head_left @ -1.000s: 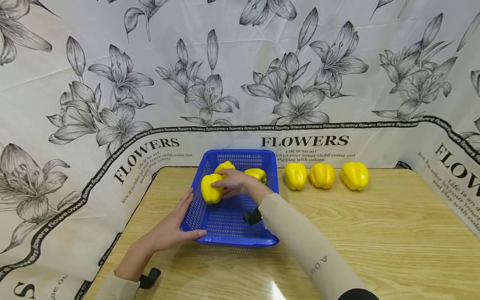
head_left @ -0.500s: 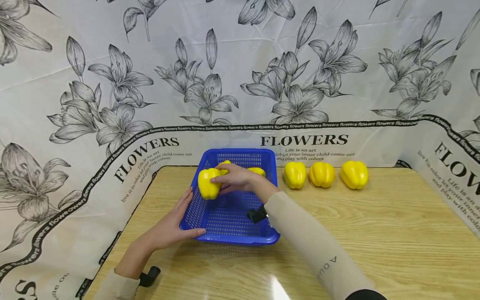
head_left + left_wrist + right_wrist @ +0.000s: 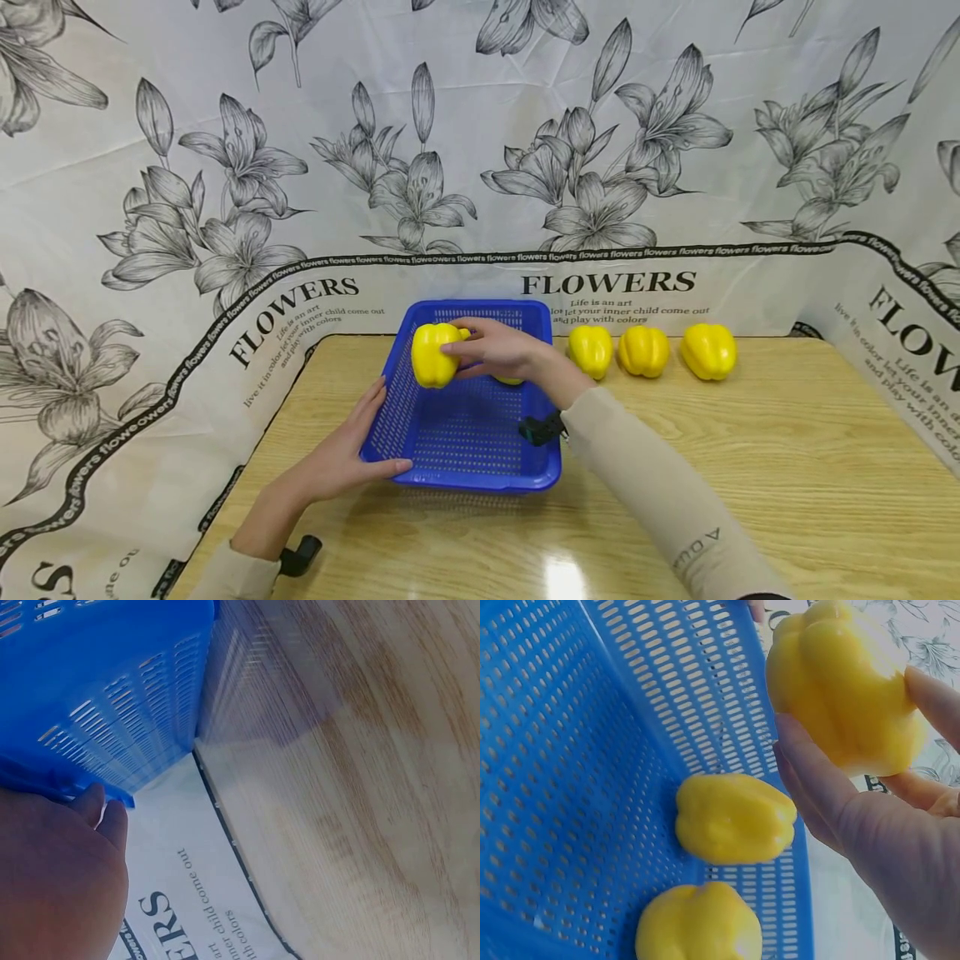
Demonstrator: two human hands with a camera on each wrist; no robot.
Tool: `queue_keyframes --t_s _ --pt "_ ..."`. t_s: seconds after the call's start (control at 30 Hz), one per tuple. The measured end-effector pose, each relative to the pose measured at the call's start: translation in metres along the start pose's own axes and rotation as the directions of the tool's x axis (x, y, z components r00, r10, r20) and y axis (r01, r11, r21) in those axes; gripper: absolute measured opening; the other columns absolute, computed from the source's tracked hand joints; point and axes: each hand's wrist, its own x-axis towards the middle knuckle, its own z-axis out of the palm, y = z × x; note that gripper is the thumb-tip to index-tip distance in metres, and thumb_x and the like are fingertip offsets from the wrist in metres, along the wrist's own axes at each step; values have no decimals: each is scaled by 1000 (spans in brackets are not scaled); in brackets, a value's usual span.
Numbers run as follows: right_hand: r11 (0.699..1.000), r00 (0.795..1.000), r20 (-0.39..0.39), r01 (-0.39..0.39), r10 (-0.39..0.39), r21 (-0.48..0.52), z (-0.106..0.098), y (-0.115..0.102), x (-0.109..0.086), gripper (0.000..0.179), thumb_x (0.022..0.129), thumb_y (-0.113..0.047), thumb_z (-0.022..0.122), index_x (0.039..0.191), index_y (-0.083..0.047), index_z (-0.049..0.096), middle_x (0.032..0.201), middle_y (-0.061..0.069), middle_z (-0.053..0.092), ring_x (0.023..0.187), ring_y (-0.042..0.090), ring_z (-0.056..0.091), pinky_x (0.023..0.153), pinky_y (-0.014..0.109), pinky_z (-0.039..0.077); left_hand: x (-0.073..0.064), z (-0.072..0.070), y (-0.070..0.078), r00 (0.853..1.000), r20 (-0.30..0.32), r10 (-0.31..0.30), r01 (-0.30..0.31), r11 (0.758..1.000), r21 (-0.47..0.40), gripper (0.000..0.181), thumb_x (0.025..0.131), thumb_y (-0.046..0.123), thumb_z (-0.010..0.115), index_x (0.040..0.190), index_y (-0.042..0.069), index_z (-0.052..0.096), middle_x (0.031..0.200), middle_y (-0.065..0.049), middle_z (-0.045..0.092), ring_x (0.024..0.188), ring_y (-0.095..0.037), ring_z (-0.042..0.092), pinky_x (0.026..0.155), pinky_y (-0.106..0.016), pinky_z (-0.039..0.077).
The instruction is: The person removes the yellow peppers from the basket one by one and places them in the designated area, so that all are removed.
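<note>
My right hand holds a yellow bell pepper between thumb and fingers, raised over the left part of a blue perforated basket. In the right wrist view the lifted pepper hangs above the basket's rim. Two more yellow peppers lie inside, one by the wall and another beside it; from the head these are mostly hidden behind the right hand and the held pepper. At the basket's near left corner, my left hand grips the rim, thumb on the front edge and fingertips over the left side.
Three yellow bell peppers stand in a row right of the basket: a near one, a middle one and a far right one. Behind the wooden table hangs a white cloth printed with flowers.
The right hand has raised the pepper from low inside the basket, first slightly left, then back toward the right. The left hand has stayed at the basket's corner.
</note>
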Motion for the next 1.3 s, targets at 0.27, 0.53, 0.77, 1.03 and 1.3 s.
queue_keyframes --t_s 0.27,0.53,0.77,1.03,1.3 --pt "1000 999 -30 15 -16 -15 -11 -1 -14 60 104 -15 61 157 -7 34 144 25 46 125 38 58 106 53 49 -1 -1 1 1000 0 9 -9 1000 0 118 83 62 76 167 20 3 173 0 -2 155 -38 17 116 -66 29" --pt "1000 1000 -24 16 -16 -22 -20 -1 -24 58 105 -13 60 157 -7 34 144 27 44 126 40 57 106 53 49 -1 -1 1 1000 -4 14 -13 1000 4 118 83 62 76 167 19 5 173 0 -1 154 -38 18 116 -66 29" --pt "999 1000 -26 17 -18 -36 -24 -2 -34 59 105 -14 60 157 -7 34 145 26 44 128 41 56 105 52 50 -2 -1 1 1000 -8 11 -11 1000 10 119 83 63 76 167 19 5 173 0 -2 155 -39 17 116 -67 29" --pt "997 1000 -17 23 -24 -76 -30 -1 -45 60 105 -14 59 157 -6 32 146 28 43 127 38 56 107 56 47 -1 0 0 1000 -10 14 -14 1000 9 117 83 61 76 166 18 5 173 0 -2 155 -39 17 115 -67 29" --pt "992 1000 -25 9 -13 -129 -38 3 -59 66 104 -17 62 160 -8 28 150 27 40 131 38 54 109 57 45 -2 -1 1 1000 -7 10 -10 1000 12 118 84 61 76 166 17 5 173 0 -2 155 -39 16 115 -67 29"
